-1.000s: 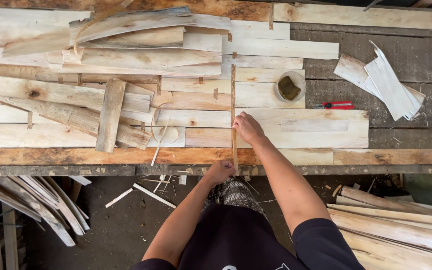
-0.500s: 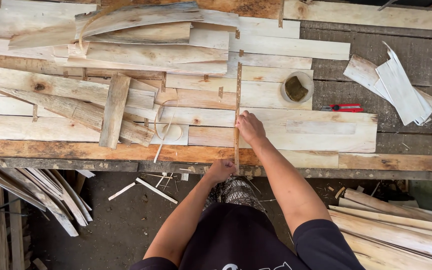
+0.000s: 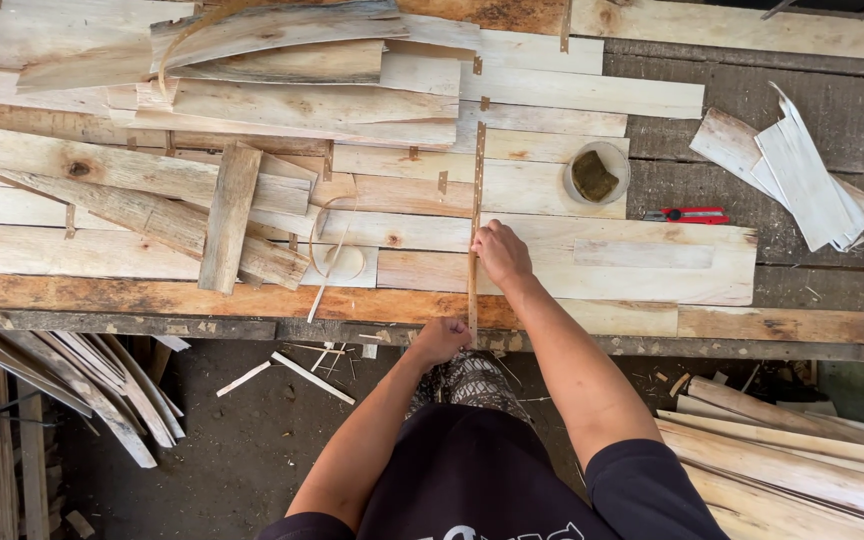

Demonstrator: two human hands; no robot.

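Several rough offcuts [image 3: 227,215] lie heaped on the left of the tabletop [image 3: 102,297], thick, knotty pieces that look heavy and stiff beside the thing in hand. Under the bench edge on that side, more pale slats [image 3: 102,385] lean toward the dirt floor.

At the middle, a long thin strip [image 3: 476,200] of wood runs straight away from the person across the flat boards, its near end reaching the tabletop's front edge. It is narrow and slight, so I judge it light, springy along its length and easy to snap or splinter if bent sideways; the edges may be sharp with fibres. Taking it at two points well apart, as now, keeps it from whipping. The left hand [image 3: 439,340] is closed around the near end just at the bench edge. The right hand [image 3: 500,254] presses down on the strip farther up, fingers curled over it and pinning it against the board beneath; whether the thumb wraps under cannot be told.

Right of the strip sits a small round bowl [image 3: 595,172] with a dark lump in it, then a red-handled cutter [image 3: 687,214] on the dark planks, and beyond it a loose stack of whitish veneer pieces [image 3: 802,180].
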